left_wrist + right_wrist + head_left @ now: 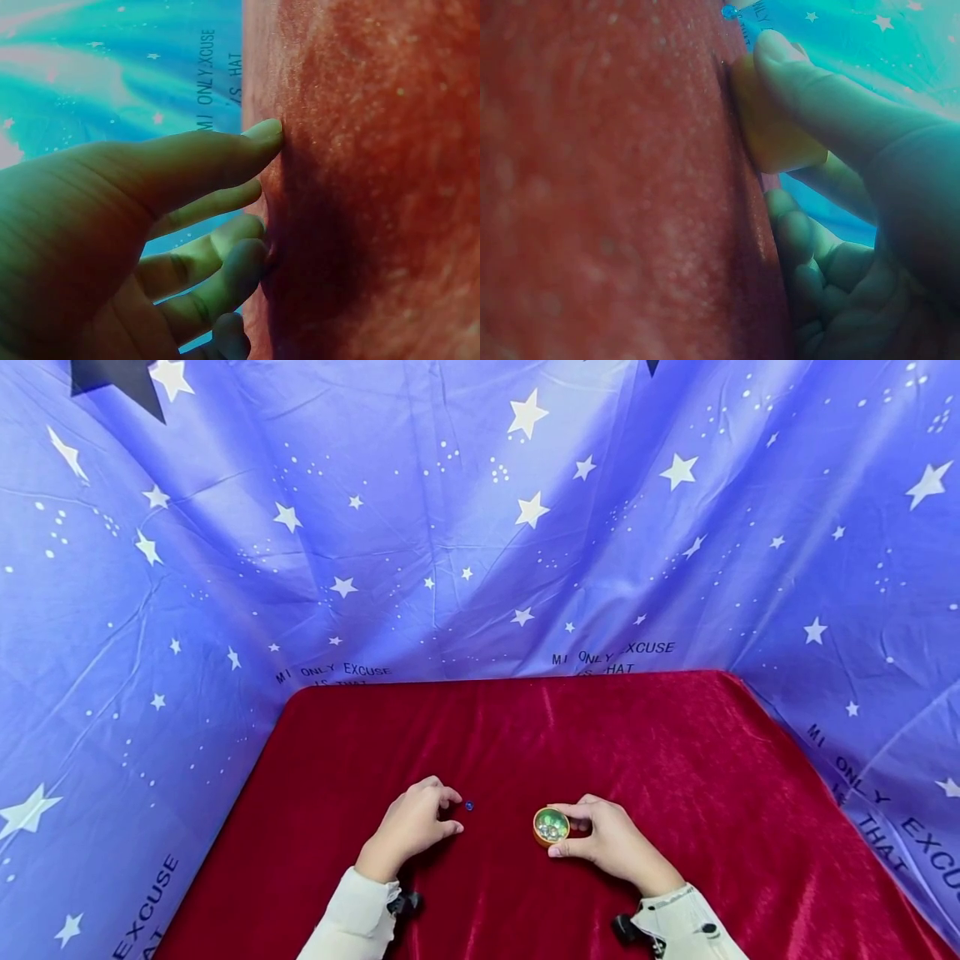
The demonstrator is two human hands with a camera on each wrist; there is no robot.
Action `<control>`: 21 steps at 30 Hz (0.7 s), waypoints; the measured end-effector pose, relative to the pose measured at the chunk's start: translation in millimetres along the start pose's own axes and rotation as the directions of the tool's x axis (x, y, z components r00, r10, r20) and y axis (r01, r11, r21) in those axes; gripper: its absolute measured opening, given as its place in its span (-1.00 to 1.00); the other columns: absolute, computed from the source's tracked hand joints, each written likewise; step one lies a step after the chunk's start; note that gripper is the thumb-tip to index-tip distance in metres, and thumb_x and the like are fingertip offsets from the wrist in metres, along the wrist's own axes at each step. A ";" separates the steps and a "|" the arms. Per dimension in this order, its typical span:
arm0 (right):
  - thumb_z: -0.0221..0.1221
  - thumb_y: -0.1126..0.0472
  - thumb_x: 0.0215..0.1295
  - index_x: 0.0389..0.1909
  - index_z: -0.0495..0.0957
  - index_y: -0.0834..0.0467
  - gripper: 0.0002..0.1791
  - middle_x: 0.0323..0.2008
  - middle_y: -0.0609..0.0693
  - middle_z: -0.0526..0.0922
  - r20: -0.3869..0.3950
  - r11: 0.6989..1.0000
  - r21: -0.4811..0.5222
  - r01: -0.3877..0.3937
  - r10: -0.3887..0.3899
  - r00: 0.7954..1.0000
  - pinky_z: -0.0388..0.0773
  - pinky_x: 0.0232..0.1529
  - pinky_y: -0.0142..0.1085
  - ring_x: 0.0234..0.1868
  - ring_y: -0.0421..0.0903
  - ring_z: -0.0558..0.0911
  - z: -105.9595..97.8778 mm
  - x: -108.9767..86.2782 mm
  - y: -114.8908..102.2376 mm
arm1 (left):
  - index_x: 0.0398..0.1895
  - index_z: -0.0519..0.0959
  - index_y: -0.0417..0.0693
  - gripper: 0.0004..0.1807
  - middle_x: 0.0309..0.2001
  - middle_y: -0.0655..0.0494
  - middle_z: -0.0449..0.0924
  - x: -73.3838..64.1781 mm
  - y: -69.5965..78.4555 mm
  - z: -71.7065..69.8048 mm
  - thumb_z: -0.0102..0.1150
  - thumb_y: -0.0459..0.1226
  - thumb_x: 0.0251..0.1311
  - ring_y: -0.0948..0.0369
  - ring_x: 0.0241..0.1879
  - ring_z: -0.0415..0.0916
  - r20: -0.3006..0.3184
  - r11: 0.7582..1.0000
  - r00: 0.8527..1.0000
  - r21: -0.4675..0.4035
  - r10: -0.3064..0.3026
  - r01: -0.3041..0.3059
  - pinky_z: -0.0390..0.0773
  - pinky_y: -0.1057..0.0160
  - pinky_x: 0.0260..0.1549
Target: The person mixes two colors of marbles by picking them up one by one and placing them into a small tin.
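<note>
My right hand (611,843) grips a small round yellow container (536,837) between thumb and fingers. Its inside looks green, with several clear, shiny pieces in it. From the right wrist view, the thumb lies along the yellow side wall (776,135), which stands at the red cloth. A tiny blue bead (469,806) lies on the cloth just beyond the fingertips of my left hand (411,822). That hand holds nothing; its thumb and forefinger are apart. The left wrist view shows its fingers loosely bent close over the cloth, with no bead visible there.
Red velvet cloth (480,735) covers the table, with soft creases across it. Blue-purple curtains (435,543) with white stars and black lettering hang behind and on both sides. Dark wrist devices (406,905) sit at both white sleeve cuffs.
</note>
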State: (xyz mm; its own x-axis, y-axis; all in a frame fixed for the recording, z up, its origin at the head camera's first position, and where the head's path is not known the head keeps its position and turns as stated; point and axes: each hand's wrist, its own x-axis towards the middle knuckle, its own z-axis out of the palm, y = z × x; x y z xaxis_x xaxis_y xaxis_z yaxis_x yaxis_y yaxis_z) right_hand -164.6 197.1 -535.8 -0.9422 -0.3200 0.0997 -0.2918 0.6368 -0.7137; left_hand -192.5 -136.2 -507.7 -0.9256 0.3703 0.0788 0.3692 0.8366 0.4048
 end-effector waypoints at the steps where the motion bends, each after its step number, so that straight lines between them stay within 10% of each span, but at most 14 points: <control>1: 0.59 -0.19 -0.09 0.12 0.73 -0.19 -0.35 -0.38 -0.22 0.53 -0.002 1.000 0.002 0.001 -0.001 1.000 0.43 -0.27 -0.41 -0.37 -0.31 0.44 0.3 0.0 -0.1 | -0.10 0.78 0.11 -0.66 -0.26 0.26 0.57 0.3 -0.2 0.8 0.58 -0.08 0.03 0.33 -0.23 0.57 0.003 1.000 1.000 0.001 0.002 -0.002 0.58 0.25 -0.28; 21: 0.59 -0.18 -0.08 0.14 0.72 -0.17 -0.34 -0.37 -0.21 0.55 -0.005 1.000 0.015 -0.005 0.005 1.000 0.44 -0.25 -0.41 -0.35 -0.30 0.47 0.6 -0.2 0.3 | -0.29 0.75 0.21 -0.86 -0.31 0.33 0.56 15.3 5.7 10.0 0.52 -0.09 0.11 0.39 -0.28 0.55 -0.007 1.000 1.000 0.009 0.026 -0.026 0.55 0.28 -0.31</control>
State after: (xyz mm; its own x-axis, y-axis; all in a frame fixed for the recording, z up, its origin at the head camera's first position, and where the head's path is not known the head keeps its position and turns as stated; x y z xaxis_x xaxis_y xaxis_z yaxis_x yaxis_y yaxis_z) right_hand -164.4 197.0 -536.5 -0.9444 -0.3133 0.0994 -0.2846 0.6281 -0.7243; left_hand -203.7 -121.8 -513.4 -0.9161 0.3894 0.0956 0.3941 0.8303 0.3940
